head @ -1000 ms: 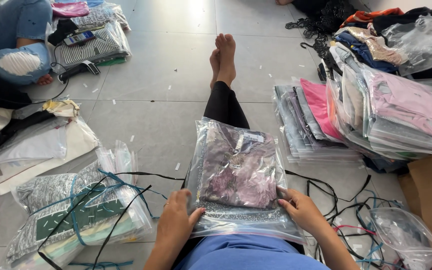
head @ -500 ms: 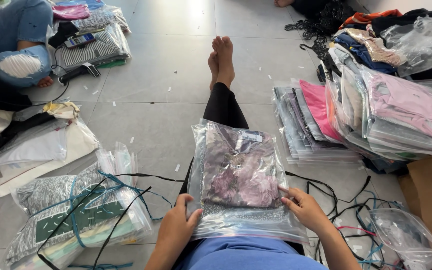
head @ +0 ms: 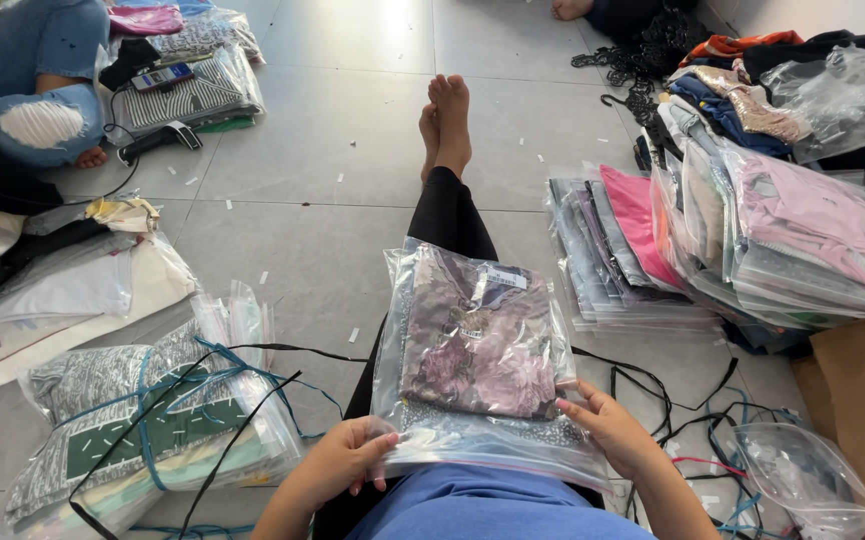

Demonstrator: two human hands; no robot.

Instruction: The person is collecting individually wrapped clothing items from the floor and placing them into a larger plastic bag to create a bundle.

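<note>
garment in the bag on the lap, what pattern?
Purple-pink floral print on the folded garment, clearest in the head view.

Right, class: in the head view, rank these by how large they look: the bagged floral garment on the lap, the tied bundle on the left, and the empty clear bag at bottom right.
1. bagged floral garment and tied bundle: these look about alike, so no ranking between them.
2. empty clear bag: smallest, though partly cut off by the frame edge.
</note>
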